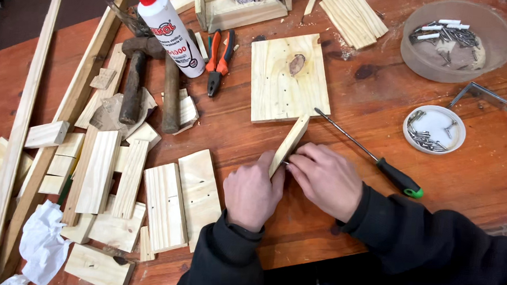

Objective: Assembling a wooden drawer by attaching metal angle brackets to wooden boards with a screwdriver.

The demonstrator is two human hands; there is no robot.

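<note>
While we steady a narrow pale pine slat (288, 145) on edge, our left hand (252, 193) grips it. Our right hand (325, 179) pinches a small metal pin (285, 162) against its smooth, grained face.

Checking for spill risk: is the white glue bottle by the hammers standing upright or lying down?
Lying down. The glue bottle rests on its side beside the hammers, red cap on, nozzle pointing toward the table's far edge.

White glue bottle (171, 31), red cap & red label, top-left by hammers (134, 78).

The left hand (253, 190) hides the lower end of the wooden strip (290, 143).
</note>
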